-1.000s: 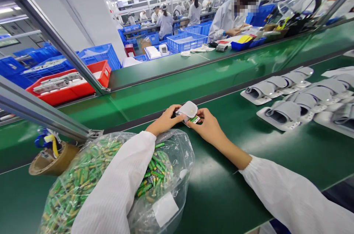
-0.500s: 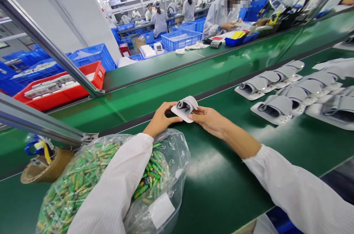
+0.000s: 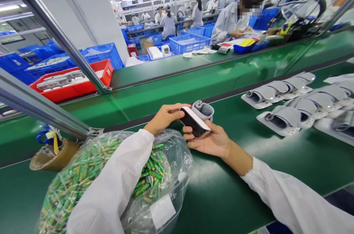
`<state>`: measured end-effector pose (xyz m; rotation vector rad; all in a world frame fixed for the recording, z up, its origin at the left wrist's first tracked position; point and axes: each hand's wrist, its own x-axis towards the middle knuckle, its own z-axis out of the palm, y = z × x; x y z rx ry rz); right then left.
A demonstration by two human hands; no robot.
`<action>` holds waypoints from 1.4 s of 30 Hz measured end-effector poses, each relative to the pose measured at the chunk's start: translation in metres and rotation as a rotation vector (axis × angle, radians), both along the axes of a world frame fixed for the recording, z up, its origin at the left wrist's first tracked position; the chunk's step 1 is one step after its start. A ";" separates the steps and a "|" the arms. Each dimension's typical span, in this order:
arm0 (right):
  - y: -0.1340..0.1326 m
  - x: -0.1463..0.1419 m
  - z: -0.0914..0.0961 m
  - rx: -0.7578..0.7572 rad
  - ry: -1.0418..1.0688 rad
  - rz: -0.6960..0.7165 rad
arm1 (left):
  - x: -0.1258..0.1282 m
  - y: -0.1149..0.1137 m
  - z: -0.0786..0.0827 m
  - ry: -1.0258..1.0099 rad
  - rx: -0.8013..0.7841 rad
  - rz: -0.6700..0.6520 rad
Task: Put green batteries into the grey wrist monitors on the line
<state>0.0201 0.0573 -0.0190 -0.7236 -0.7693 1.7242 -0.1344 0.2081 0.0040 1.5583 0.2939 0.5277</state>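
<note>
Between my two hands is a wrist blood pressure monitor (image 3: 197, 122), tilted so its dark face is turned toward me, with its grey rolled cuff (image 3: 204, 110) on the far side. My left hand (image 3: 165, 119) pinches the upper left end, thumb on the near edge. Around the lower right end my right hand (image 3: 211, 141) is closed, fingers underneath. Just below my left forearm sits a clear plastic bag (image 3: 181, 160) full of green batteries (image 3: 155, 167); my left sleeve hides part of it.
More monitors with grey cuffs (image 3: 287, 117) stand in rows at the right of the green bench (image 3: 221, 197). A brown holder (image 3: 65, 156) with scissors is at left. Beyond a metal post (image 3: 69, 49) lies a red bin (image 3: 106, 71). A co-worker (image 3: 225, 23) sits across the line.
The monitor has been turned over in my hands: its white underside and cuff faced up before, and now the dark face shows. My right hand has shifted beneath it. The view has swung slightly.
</note>
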 end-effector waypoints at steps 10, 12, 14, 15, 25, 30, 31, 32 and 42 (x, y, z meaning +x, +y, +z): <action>0.001 -0.019 0.002 0.053 0.020 -0.119 | 0.002 0.000 -0.008 -0.039 -0.129 -0.032; -0.001 -0.020 0.002 0.080 0.048 -0.127 | 0.003 -0.004 -0.001 -0.055 -0.102 -0.049; -0.002 -0.020 0.003 0.077 0.110 -0.112 | 0.004 -0.007 0.003 -0.079 -0.098 -0.048; -0.002 -0.020 0.003 0.061 0.149 -0.099 | 0.004 -0.007 0.004 -0.093 -0.116 -0.035; 0.008 -0.013 0.006 -0.268 0.628 -0.120 | 0.007 0.000 -0.019 -0.127 -0.281 0.147; 0.010 -0.014 0.001 -0.295 0.634 -0.218 | 0.007 0.001 -0.023 -0.076 -0.254 0.098; 0.011 -0.014 0.000 -0.298 0.639 -0.225 | 0.008 0.001 -0.024 -0.073 -0.244 0.096; 0.011 -0.013 -0.001 -0.300 0.646 -0.226 | 0.008 0.001 -0.025 -0.070 -0.237 0.096; 0.023 0.001 -0.010 -0.324 0.299 -0.253 | 0.007 0.006 -0.028 -0.023 -0.138 0.246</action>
